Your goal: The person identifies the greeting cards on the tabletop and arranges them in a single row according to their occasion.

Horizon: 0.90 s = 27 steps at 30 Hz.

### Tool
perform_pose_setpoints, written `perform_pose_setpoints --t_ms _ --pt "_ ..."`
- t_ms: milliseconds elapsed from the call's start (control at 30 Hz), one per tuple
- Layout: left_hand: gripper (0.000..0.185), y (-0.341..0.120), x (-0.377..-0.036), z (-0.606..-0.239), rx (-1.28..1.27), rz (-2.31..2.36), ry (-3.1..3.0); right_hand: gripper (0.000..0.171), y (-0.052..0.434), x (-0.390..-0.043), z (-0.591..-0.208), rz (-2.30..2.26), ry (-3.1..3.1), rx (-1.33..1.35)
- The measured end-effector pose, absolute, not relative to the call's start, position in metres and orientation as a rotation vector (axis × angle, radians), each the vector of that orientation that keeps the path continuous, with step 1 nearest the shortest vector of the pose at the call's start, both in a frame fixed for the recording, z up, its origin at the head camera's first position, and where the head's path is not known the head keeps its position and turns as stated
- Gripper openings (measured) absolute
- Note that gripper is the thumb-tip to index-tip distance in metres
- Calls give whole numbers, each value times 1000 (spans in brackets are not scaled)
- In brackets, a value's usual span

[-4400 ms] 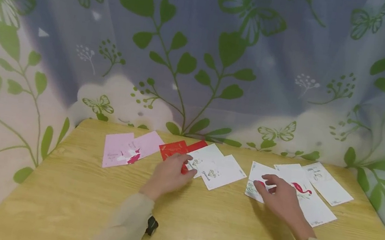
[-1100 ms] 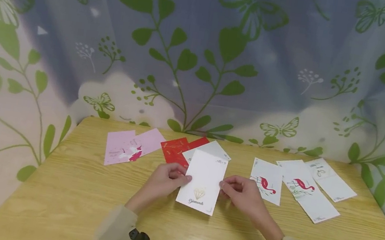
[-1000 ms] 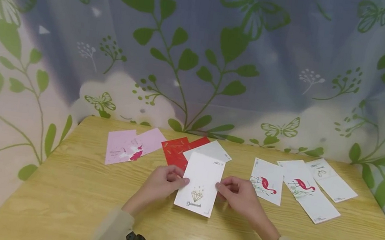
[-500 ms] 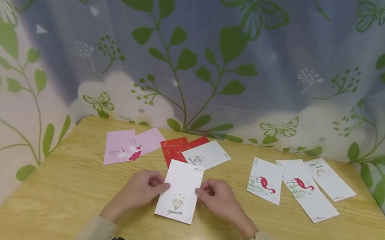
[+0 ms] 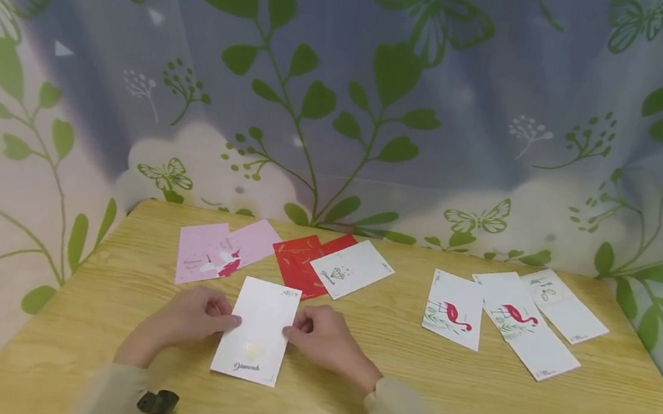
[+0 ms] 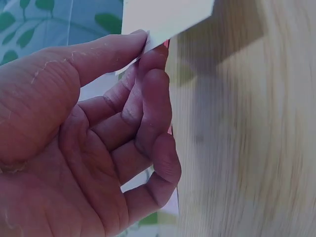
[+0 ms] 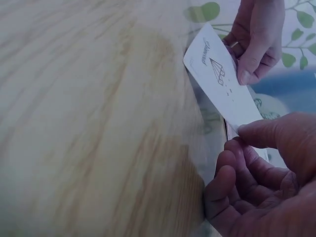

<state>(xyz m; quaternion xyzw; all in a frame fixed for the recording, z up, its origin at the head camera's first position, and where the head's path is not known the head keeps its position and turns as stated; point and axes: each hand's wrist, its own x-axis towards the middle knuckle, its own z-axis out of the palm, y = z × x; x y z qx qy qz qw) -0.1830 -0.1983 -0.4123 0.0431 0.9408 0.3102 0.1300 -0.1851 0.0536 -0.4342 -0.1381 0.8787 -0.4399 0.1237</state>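
Observation:
A white card (image 5: pixel 258 330) printed with a diamond and the word "Diamonds" is held just above the wooden table (image 5: pixel 468 410), left of centre. My left hand (image 5: pixel 188 318) pinches its left edge and my right hand (image 5: pixel 320 336) pinches its right edge. In the left wrist view the thumb and fingers (image 6: pixel 148 94) clamp the card's corner (image 6: pixel 168 17). In the right wrist view the card (image 7: pixel 222 81) runs between both hands, its print facing the camera.
Two pink cards (image 5: pixel 219 256) lie at the back left, red cards (image 5: pixel 301 263) and a white diamond card (image 5: pixel 351 268) behind the hands. Two flamingo cards (image 5: pixel 454 308) and a further white card (image 5: pixel 562 307) lie to the right. A leaf-patterned curtain (image 5: pixel 347 96) backs the table.
Both hands have carried the diamond card from the table's middle toward the front left. Before that each hand rested on the spread cards, left on red, right on flamingo.

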Motion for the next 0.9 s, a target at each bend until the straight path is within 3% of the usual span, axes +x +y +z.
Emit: perform_pose_setpoints --t_ms 900 --pt "31 -283 -182 -417 71 759 2710 31 -35 -194 -436 -1079 2582 -396"
